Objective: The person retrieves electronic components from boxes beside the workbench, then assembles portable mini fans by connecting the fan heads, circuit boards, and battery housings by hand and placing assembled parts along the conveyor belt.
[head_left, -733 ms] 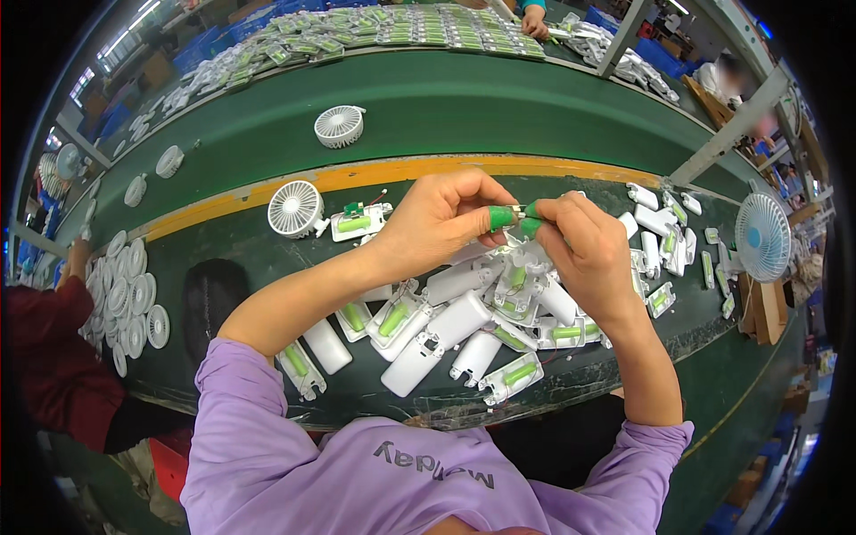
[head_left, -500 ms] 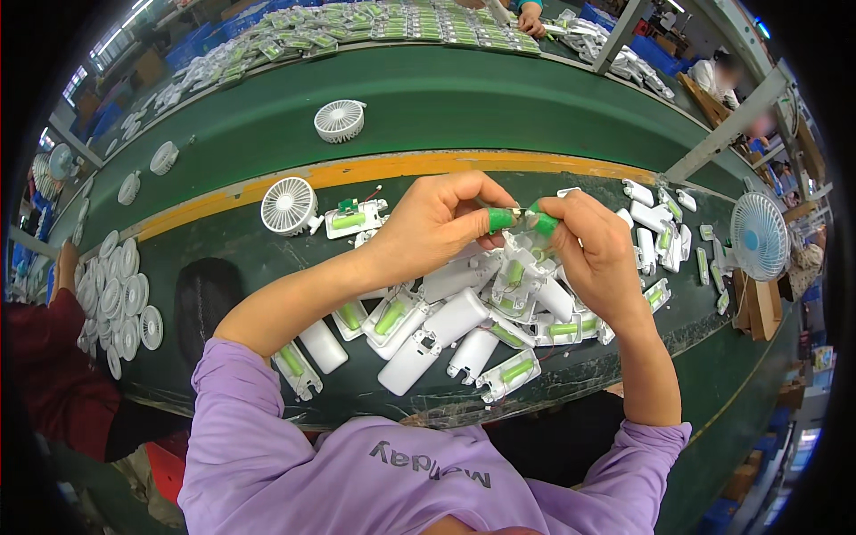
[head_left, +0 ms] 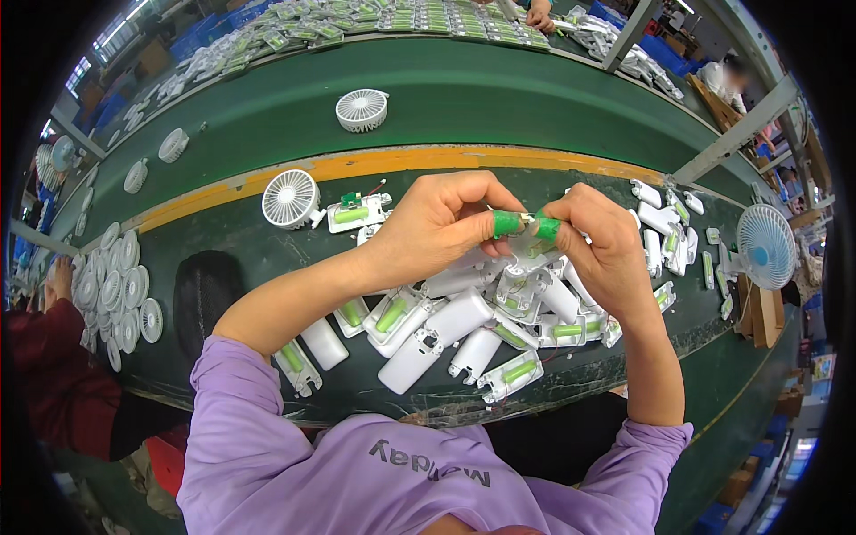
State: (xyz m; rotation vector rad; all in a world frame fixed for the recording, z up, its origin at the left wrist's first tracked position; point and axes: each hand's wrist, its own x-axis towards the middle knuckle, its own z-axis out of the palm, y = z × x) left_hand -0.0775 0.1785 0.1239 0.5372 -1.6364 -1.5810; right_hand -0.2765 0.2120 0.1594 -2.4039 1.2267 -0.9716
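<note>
My left hand (head_left: 437,218) and my right hand (head_left: 608,250) meet above a pile of white plastic casings. Green tape wraps the thumb tips. Both hands are closed in a pinch around a tiny pale piece (head_left: 528,218), too small and too covered by fingers to name. Under them lie several white handle casings (head_left: 462,317), some holding a green battery cell (head_left: 390,315) and thin wires. Left of my left hand, a casing half with a battery and small green circuit board (head_left: 351,214) lies beside a round white fan head (head_left: 291,199).
Beyond a yellow ledge (head_left: 428,160), a green conveyor belt (head_left: 499,98) carries a fan head (head_left: 362,110). Round white grilles (head_left: 111,290) are piled at left, near another person's hand (head_left: 61,276). More casings (head_left: 658,218) lie at right, before a desk fan (head_left: 767,245).
The fan heads on the belt have shifted to the right. My hands stay pinched together in nearly the same place, the fingertips slightly moved. The view has tilted a little.
</note>
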